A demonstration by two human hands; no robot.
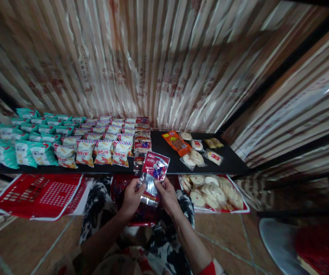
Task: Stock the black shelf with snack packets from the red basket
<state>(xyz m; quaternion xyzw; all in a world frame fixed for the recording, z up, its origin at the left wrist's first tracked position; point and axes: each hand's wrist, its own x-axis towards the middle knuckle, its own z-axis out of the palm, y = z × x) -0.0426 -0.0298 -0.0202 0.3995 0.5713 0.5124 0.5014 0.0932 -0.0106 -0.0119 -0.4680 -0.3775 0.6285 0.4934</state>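
Note:
A dark red and silver snack packet (154, 175) is held up between both hands, in front of the black shelf's (167, 162) front edge. My left hand (132, 195) pinches its lower left side with the thumb on top. On its lower right side, my right hand (166, 193) grips it the same way. Just behind it, a column of similar dark red packets (143, 144) lies on the shelf. Below the hands, a red basket (144, 221) sits between my knees, its contents mostly covered by the hands and packet.
White-and-orange snack bags (121, 152) and teal bags (45, 154) stand in rows to the left. An orange packet (176, 143) and several small wrapped pieces (213, 157) lie at right. Lower down are a red basket (44, 194) and a basket of round wrapped pieces (210, 191).

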